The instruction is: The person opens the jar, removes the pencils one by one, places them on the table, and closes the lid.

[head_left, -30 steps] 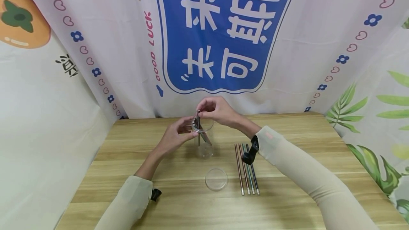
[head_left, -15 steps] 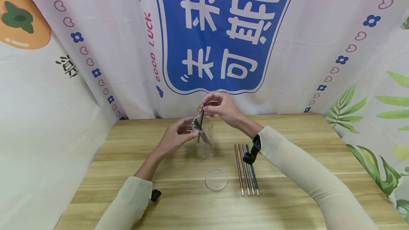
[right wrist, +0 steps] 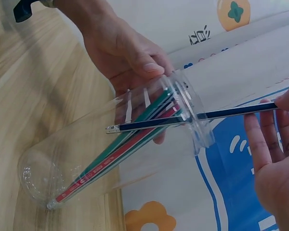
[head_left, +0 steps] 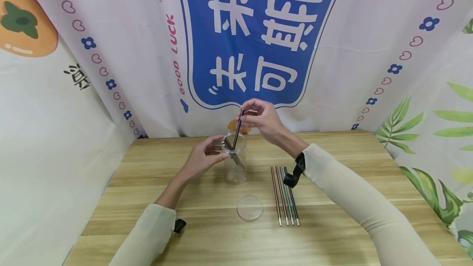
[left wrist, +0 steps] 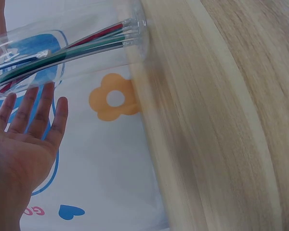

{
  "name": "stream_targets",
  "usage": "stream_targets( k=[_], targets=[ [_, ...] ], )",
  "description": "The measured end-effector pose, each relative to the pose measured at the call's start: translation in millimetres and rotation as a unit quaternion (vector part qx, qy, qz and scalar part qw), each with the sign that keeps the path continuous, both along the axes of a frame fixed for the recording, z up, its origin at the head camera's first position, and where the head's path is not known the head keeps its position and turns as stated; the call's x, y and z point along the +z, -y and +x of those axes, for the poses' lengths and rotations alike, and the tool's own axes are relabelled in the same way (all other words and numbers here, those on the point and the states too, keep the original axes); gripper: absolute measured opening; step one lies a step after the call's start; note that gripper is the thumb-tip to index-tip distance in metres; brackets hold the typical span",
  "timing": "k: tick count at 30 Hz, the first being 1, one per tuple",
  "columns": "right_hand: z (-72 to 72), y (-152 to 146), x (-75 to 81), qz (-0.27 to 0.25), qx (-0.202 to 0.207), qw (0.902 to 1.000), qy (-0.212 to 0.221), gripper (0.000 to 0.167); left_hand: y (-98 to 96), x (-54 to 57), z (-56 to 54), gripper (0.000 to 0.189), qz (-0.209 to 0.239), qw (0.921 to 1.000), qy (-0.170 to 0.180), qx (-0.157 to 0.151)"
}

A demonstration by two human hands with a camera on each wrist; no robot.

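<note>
A clear plastic jar (head_left: 236, 174) stands upright on the wooden table without its lid. My left hand (head_left: 201, 157) holds it near the rim, thumb on the near side and fingers behind. Between thumb and fingertips, my right hand (head_left: 264, 120) pinches the upper end of a dark pencil (right wrist: 149, 124). That pencil slants through the jar's mouth, its eraser end inside and lower. Several red and green pencils (right wrist: 119, 154) lean together inside the jar, eraser ends down where visible. The left wrist view shows the jar sideways above the left fingers (left wrist: 40, 113).
A round clear lid (head_left: 250, 208) lies in front of the jar. To its right, several pencils (head_left: 282, 196) lie side by side, eraser ends toward the person. A printed cloth (head_left: 258, 122) hangs at the table's back edge.
My right hand has risen and shifted right, drawing the dark pencil partly up out of the jar and tilting it rightward. The left hand and jar stay in place.
</note>
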State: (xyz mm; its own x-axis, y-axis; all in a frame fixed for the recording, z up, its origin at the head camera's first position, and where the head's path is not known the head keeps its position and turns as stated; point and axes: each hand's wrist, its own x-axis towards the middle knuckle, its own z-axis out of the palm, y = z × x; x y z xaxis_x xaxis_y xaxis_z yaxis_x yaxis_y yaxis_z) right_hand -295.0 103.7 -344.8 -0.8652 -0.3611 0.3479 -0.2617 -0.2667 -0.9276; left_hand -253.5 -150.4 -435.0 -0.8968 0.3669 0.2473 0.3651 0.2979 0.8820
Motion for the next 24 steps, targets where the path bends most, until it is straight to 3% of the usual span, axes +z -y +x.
stream_targets(
  k=[5,24],
  targets=[
    [-1.3,-0.6,5.3,-0.044,-0.003,0.9988,0.021,0.017,0.6,0.3,0.3,0.061,0.0,1.0,0.001,-0.001],
    [-2.1,-13.9,27.4,-0.1,-0.046,0.9936,0.025,0.025,0.8,-2.4,-0.8,0.062,0.003,1.0,-0.007,-0.001]
  ],
)
